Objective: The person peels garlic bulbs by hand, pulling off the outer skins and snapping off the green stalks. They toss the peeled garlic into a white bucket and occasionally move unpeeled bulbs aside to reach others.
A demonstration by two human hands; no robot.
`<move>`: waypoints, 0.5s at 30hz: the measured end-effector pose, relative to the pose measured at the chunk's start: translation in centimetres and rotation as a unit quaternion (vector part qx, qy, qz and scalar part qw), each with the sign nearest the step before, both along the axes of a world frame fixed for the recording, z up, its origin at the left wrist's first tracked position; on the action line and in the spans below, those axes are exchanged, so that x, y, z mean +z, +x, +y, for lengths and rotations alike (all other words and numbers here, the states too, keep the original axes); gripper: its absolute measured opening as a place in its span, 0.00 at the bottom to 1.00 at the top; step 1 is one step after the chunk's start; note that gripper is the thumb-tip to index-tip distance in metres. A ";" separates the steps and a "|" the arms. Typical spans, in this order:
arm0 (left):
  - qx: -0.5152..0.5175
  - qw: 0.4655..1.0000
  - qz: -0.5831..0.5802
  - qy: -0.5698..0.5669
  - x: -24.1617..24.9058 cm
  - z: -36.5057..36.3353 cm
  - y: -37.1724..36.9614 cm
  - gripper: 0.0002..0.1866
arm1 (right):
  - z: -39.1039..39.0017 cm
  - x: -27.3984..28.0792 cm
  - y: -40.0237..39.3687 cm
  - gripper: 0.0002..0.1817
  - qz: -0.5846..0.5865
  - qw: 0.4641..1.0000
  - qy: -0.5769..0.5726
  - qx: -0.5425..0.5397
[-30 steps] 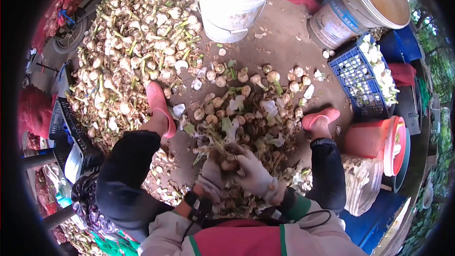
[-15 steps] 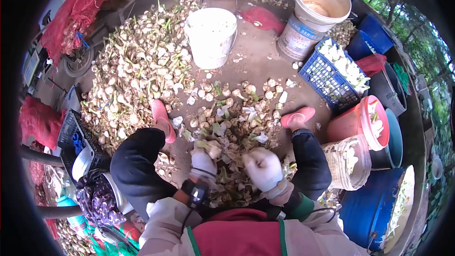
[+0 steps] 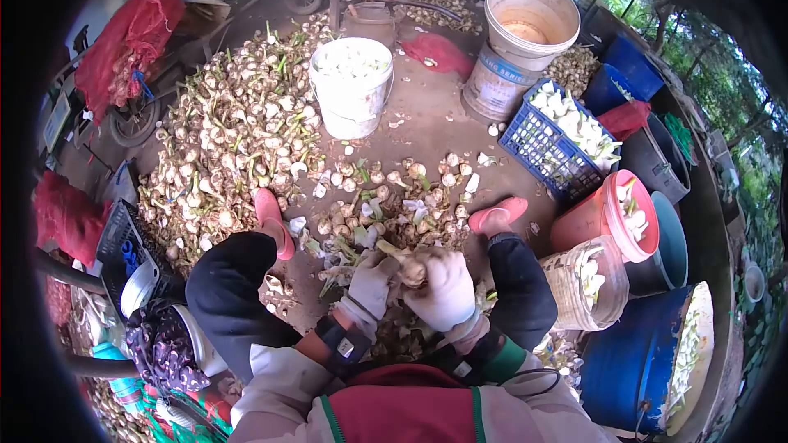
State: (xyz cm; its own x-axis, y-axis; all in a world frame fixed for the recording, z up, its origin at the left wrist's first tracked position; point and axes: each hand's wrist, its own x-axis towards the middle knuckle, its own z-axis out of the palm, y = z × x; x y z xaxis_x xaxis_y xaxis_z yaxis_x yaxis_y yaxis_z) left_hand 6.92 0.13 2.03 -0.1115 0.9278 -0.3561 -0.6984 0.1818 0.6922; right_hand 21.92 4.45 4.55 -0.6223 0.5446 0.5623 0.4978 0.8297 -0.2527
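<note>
Between my two hands is a garlic bulb (image 3: 413,272), its thick cut stem pointing up and to the left. My left hand (image 3: 371,285), in a whitish glove, is closed on the bulb from the left. From the right, my gloved right hand (image 3: 447,294) presses against the bulb in a fist; whatever its curled fingers hold is hidden. Beneath and in front of both hands lie loose garlic bulbs (image 3: 353,215) and dry peelings, between the pink shoes (image 3: 498,215). A large heap of garlic with stems (image 3: 234,131) spreads at front left.
A white bucket (image 3: 351,107) of pale pieces stands ahead. To the right are stacked pails (image 3: 498,82), a blue crate (image 3: 533,152), a pink bucket (image 3: 581,223), a clear tub (image 3: 566,279) and a blue drum (image 3: 628,361). A black crate (image 3: 115,238) stands left.
My hands have come together and the garlic bulb has moved right, so both now meet at it. The view has shifted slightly, and a person shows at the top.
</note>
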 end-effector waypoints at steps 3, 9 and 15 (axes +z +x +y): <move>0.021 0.997 0.058 0.047 -1.0 -1.0 2.5 0.11 | 1.2 -2.9 0.5 0.17 0.399 0.690 -0.602 0.053; 0.018 0.983 0.153 0.096 -2.1 0.8 -0.1 0.12 | 0.6 -5.2 -0.9 0.17 0.343 0.809 -0.469 -0.089; -0.081 0.930 0.316 0.170 -3.1 -0.1 1.0 0.14 | 3.2 -7.1 1.4 0.23 0.288 0.804 -0.508 0.110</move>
